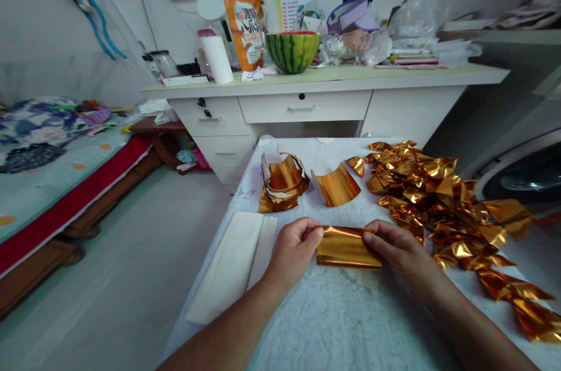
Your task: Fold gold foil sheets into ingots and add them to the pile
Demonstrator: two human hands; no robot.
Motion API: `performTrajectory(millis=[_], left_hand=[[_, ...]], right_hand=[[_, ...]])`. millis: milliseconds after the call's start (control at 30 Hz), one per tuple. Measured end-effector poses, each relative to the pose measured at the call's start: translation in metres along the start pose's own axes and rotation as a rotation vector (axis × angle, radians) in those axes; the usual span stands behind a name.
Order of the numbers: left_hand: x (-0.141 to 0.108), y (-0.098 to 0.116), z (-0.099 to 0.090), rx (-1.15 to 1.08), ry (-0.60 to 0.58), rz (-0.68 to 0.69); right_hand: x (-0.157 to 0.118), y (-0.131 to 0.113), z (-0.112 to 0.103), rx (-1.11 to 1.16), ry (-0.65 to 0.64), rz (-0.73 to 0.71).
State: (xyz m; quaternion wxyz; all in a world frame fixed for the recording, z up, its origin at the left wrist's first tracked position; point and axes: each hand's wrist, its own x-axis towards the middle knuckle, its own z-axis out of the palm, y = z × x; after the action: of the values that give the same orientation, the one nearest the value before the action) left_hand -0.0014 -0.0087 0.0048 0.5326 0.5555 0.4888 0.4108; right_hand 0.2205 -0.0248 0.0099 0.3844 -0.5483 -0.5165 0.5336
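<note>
Between my two hands a sheet of gold foil paper (346,249) is held over the cloth-covered table, its shiny side showing. My left hand (297,248) pinches the sheet's upper left corner between thumb and fingers. At the upper right corner my right hand (392,245) grips it the same way. Just beyond lies a loose curved gold sheet (338,185). Left of that sits a curled stack of gold sheets (284,175) with white backing. A large heap of folded gold foil pieces (432,190) spreads along the right side.
White paper sheets (232,260) lie by my left forearm on the pale tablecloth (324,318). Behind stands a white desk (302,108) with a cut watermelon (293,52), an orange pouch (243,26) and a paper roll (217,59). A bed (65,184) is at left, a washing machine (526,155) at right.
</note>
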Motion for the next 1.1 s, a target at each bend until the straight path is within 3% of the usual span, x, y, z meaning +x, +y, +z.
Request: performTrajectory(millis=[667, 867, 1100], left_hand=[[0.0, 0.001, 0.0, 0.078, 0.026, 0.005], [-0.001, 0.002, 0.0, 0.21, 0.062, 0.021], [-0.005, 0.003, 0.003, 0.525, 0.05, 0.072]], right_hand=[[0.0, -0.002, 0.001, -0.024, -0.004, 0.002], [0.002, 0.006, 0.005, -0.156, 0.041, -0.046], [0.005, 0.015, 0.011, -0.507, 0.227, -0.136]])
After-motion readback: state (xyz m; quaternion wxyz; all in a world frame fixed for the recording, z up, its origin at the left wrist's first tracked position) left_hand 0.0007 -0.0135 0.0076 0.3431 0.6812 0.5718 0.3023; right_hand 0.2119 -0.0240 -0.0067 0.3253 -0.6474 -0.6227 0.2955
